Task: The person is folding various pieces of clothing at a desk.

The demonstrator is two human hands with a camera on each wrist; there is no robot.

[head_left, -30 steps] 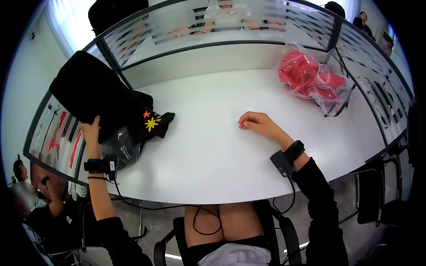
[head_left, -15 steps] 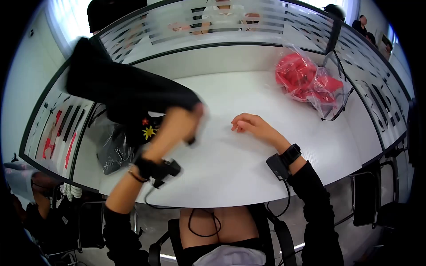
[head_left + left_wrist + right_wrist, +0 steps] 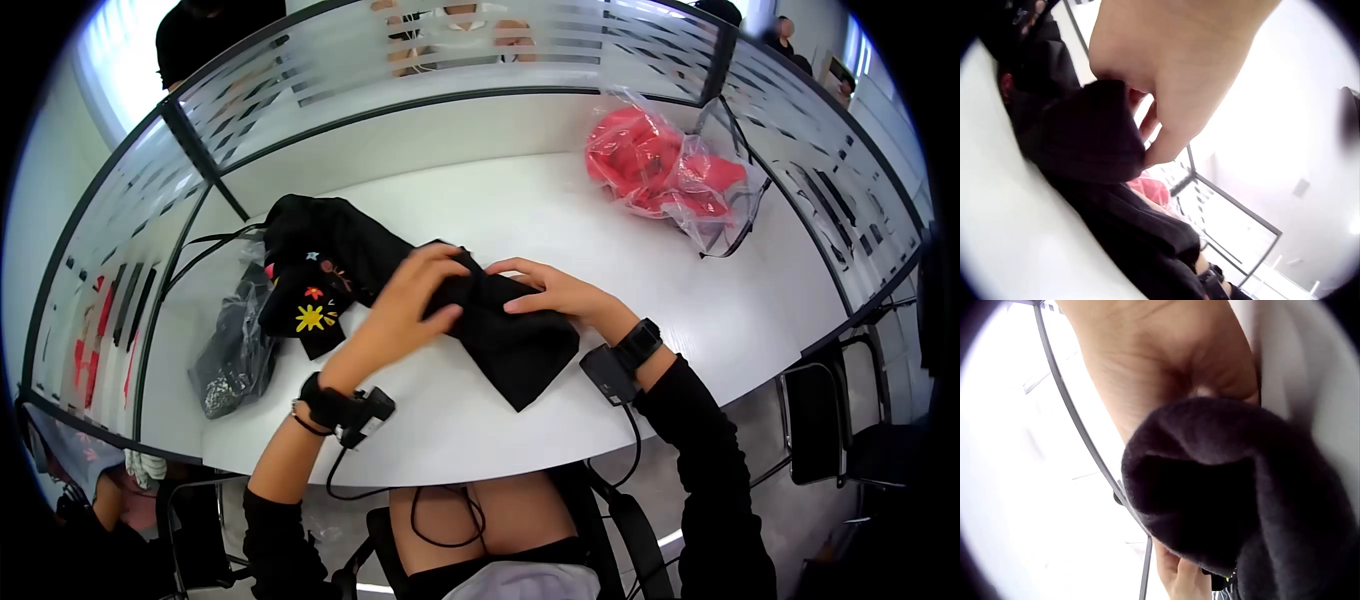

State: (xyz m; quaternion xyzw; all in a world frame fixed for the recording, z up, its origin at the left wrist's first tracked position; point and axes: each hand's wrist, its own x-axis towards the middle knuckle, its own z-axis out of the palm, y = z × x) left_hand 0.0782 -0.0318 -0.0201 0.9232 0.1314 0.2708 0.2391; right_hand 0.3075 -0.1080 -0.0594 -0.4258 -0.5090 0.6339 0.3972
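Note:
A black garment [image 3: 500, 330] lies across the table, with a yellow flower and other small coloured motifs on its left part. Over its middle, my left hand [image 3: 398, 315] grips a fold of the cloth between thumb and fingers; the left wrist view shows the bunched fold [image 3: 1094, 134] at the fingertips. My right hand [image 3: 568, 298] holds the same garment farther right, its thumb on top and the fingertips partly hidden by cloth. In the right wrist view, the open tube-like end [image 3: 1197, 500] of the garment faces the camera in front of the palm.
A grey plastic bag [image 3: 235, 350] lies left of the garment. At the back right is a clear bag with red cloth [image 3: 650, 160] inside. Low partition panels [image 3: 420, 105] edge the white table [image 3: 420, 430]. Cables hang from both wrist cameras near my lap.
My left hand has carried part of the black garment from the left side to the middle of the table. My right hand, earlier free, now holds it too.

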